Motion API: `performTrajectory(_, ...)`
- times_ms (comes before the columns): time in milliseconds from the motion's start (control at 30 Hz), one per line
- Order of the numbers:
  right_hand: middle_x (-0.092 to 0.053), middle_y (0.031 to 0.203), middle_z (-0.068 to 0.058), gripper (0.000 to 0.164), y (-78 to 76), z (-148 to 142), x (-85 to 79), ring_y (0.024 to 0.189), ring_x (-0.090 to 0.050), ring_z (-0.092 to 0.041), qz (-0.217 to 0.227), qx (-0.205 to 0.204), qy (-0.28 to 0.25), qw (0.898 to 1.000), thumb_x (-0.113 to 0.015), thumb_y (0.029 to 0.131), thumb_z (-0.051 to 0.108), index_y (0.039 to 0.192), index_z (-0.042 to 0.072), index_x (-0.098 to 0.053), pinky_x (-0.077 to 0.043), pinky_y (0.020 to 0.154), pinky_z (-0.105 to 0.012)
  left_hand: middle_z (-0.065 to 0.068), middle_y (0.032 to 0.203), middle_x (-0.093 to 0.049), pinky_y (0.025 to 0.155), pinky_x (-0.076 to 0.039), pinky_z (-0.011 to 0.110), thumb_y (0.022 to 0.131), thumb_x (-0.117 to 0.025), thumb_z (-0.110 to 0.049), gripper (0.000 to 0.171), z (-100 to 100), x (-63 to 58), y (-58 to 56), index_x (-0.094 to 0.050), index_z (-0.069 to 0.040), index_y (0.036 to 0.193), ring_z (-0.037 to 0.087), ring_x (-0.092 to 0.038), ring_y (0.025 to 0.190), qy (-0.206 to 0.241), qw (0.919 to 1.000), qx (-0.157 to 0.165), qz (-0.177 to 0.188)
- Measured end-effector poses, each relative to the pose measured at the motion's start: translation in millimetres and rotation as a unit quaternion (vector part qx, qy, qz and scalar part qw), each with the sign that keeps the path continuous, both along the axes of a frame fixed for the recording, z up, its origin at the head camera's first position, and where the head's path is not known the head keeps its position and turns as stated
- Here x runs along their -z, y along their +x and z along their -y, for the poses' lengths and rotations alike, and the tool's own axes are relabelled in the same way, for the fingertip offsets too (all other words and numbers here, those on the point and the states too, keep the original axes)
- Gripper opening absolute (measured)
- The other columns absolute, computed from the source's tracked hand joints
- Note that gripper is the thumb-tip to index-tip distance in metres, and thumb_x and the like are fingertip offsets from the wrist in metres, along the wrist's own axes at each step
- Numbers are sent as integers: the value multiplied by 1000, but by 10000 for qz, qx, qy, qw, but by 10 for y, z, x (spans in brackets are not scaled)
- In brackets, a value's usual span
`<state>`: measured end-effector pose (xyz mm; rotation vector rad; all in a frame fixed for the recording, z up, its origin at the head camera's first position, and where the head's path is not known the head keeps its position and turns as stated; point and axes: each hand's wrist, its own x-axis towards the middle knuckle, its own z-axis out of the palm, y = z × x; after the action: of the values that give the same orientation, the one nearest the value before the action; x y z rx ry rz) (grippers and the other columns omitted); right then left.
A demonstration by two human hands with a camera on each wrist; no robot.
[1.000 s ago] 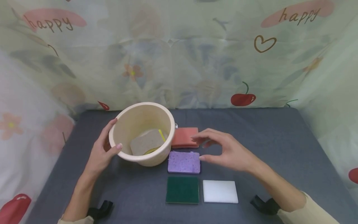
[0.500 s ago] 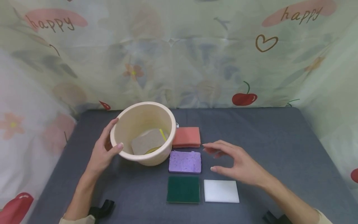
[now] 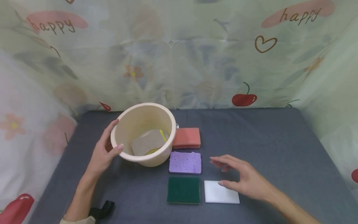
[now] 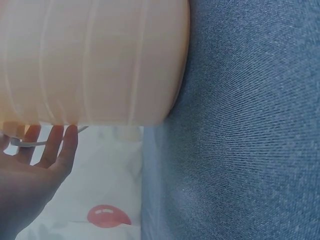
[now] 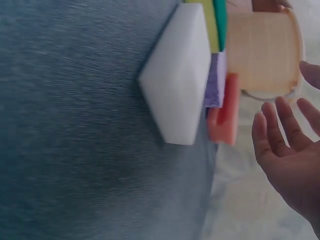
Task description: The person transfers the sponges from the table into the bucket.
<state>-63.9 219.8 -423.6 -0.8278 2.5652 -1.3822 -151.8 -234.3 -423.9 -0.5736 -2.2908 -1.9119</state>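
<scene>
My left hand (image 3: 103, 152) holds the cream bucket (image 3: 142, 160) at its left side, thumb over the rim and fingers along the outer wall. Inside the bucket lie a flat grey-beige sponge (image 3: 148, 142) and a strip of yellow (image 3: 163, 135). My right hand (image 3: 246, 177) hovers with parted, loosely bent fingers and nothing in them, its thumb overlapping the white sponge (image 3: 221, 194) in the head view. Left of that sponge is a dark green scouring sponge (image 3: 183, 190), whose yellow side (image 5: 210, 27) shows in the right wrist view. A purple sponge (image 3: 185, 162) lies beyond it.
A salmon-pink sponge or folded cloth (image 3: 186, 137) lies against the bucket's right side. Grey-blue cloth covers the table (image 3: 260, 133). Printed curtains (image 3: 195, 62) stand close behind and on both sides. A black strap (image 3: 103, 210) hangs at the left wrist.
My right hand has moved right and toward me, from beside the pink and purple pieces to over the white sponge. My left hand and the bucket have stayed put.
</scene>
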Motion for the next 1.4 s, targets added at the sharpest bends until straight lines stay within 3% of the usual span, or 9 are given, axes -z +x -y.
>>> performTrajectory(167, -61, 132, 2, 64, 67, -31, 100, 112, -62, -19, 155, 137, 199, 9996, -81, 84, 17, 141, 30, -54, -53, 87, -35, 16, 154, -30, 86, -50, 18, 84, -56, 18, 82, -12, -4, 11, -30, -11, 156, 21, -50, 120, 116, 9999, 68, 58)
performTrajectory(500, -61, 132, 3, 60, 175, -107, 316, 114, -61, -17, 291, 109, 287, 9991, -80, 85, 23, 139, 17, -57, -51, 91, -31, 16, 154, -31, 85, -50, 18, 84, -57, 18, 82, -16, 7, 17, -31, -11, 156, 20, -51, 119, 148, 9999, 35, 67)
performTrajectory(767, -56, 132, 19, 61, 260, -124, 377, 115, -57, -10, 867, 500, 1054, 9894, -78, 84, 39, 140, 29, -56, -49, 96, -35, 14, 153, -34, 85, -50, 18, 84, -56, 17, 82, -5, 21, 18, -31, -13, 156, 19, -52, 118, 104, 9999, 0, 55)
performTrajectory(1000, -54, 131, 18, 64, 318, -134, 464, 114, -53, -10, 688, 544, 1399, 9863, -79, 82, 44, 140, 33, -54, -49, 92, -37, 15, 153, -34, 85, -50, 18, 84, -56, 18, 82, -11, 9, 22, -31, -12, 156, 20, -52, 119, 145, 9999, 2, 21)
performTrajectory(1167, -53, 130, 18, 72, 358, -91, 551, 116, -48, -10, 413, 635, 1656, 9833, -81, 76, 51, 139, 30, -56, -48, 91, -38, 15, 153, -34, 84, -50, 17, 84, -56, 18, 81, -13, 12, 22, -32, -11, 156, 19, -52, 118, 168, 9999, -8, 8)
performTrajectory(1400, -49, 126, 15, 75, 356, 2, 593, 116, -43, -14, 579, 770, 1986, 9753, -78, 73, 62, 137, 29, -59, -44, 92, -48, 14, 153, -35, 84, -50, 17, 84, -56, 17, 81, -17, 19, 19, -32, -11, 156, 18, -53, 116, 178, 9998, -4, -24)
